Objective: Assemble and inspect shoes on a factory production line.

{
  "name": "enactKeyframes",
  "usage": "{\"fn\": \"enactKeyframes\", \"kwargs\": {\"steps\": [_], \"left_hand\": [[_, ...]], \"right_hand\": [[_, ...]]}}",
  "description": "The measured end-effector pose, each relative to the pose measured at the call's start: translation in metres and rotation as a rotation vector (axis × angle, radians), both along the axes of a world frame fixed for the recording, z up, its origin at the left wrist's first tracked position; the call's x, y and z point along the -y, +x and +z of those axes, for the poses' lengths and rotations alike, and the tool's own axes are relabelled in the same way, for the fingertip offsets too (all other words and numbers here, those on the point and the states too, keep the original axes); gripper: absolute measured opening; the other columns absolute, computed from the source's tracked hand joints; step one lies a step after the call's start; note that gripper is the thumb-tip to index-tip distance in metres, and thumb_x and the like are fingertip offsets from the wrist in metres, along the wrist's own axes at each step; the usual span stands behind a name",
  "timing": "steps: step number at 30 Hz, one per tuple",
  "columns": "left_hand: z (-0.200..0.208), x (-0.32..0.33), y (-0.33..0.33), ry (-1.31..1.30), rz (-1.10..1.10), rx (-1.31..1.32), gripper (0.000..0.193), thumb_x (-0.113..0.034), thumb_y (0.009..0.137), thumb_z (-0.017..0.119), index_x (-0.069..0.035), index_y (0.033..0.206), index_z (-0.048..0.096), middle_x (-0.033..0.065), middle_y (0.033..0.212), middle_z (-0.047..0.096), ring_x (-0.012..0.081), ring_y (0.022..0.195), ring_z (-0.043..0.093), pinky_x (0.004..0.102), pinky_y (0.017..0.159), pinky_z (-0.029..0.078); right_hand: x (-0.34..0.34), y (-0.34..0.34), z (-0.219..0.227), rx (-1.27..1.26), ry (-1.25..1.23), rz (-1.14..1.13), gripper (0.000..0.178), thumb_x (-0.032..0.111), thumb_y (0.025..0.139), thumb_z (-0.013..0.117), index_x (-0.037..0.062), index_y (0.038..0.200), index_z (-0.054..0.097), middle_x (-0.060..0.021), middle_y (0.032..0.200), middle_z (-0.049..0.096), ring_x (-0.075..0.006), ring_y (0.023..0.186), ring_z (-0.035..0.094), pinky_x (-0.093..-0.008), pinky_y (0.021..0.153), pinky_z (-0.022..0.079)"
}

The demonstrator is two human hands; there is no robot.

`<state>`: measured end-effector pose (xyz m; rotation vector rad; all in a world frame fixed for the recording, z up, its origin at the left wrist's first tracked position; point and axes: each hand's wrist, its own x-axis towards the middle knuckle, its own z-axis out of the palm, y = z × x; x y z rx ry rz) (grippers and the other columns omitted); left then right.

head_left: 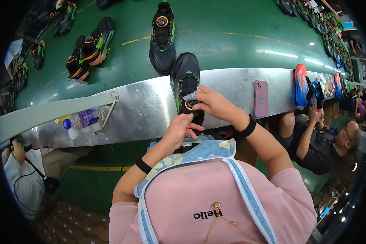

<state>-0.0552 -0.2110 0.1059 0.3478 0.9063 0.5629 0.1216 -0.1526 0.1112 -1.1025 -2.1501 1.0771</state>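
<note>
A black sports shoe point(185, 65) with green trim and an orange-ringed dial lies before me on the metal ledge, its toe pointing away. My right hand point(215, 105) pinches a small grey cloth point(190, 96) against the shoe's tongue, just beside the dial. Close to the heel, my left hand point(178, 131) has its fingers apart and holds nothing; whether a fingertip touches the shoe I cannot tell. A similar black shoe point(162, 55) rests just beyond, on the green surface.
On the metal ledge point(227, 91) lie a pink phone point(260, 99) and a purple-labelled bottle point(86, 118). A pale bar point(57, 110) crosses its left part. More shoes point(95, 44) stand on the green surface point(215, 49). At right, another person point(313, 142) handles a blue-and-red shoe.
</note>
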Motion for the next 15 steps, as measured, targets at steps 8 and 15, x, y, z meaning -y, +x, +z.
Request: {"fn": "enactKeyframes", "kwargs": {"steps": [8,15], "left_hand": [[0.019,0.0,-0.027,0.076,-0.018,0.049,0.036,-0.023,0.095,0.044,0.005,0.119,0.044,0.0168,0.112,0.055,0.0224,0.085,0.064,0.0235,0.057,0.053],[-0.001,0.001,-0.016,0.797,-0.191,-0.944,0.064,-0.011,0.08,0.058,0.009,0.133,0.027,0.0257,0.132,0.04,0.0377,0.114,0.048,0.039,0.086,0.047]], "right_hand": [[0.015,0.005,0.006,0.082,-0.036,-0.279,0.027,0.021,0.074,0.071,0.0008,0.081,0.054,-0.0112,0.075,0.05,-0.0283,0.069,0.055,-0.0379,0.06,0.043],[0.046,-0.006,-0.036,0.291,-0.128,-0.275,0.049,0.018,0.067,0.072,-0.0074,0.1,0.046,-0.0231,0.093,0.05,-0.0407,0.084,0.055,-0.0452,0.073,0.047]]}}
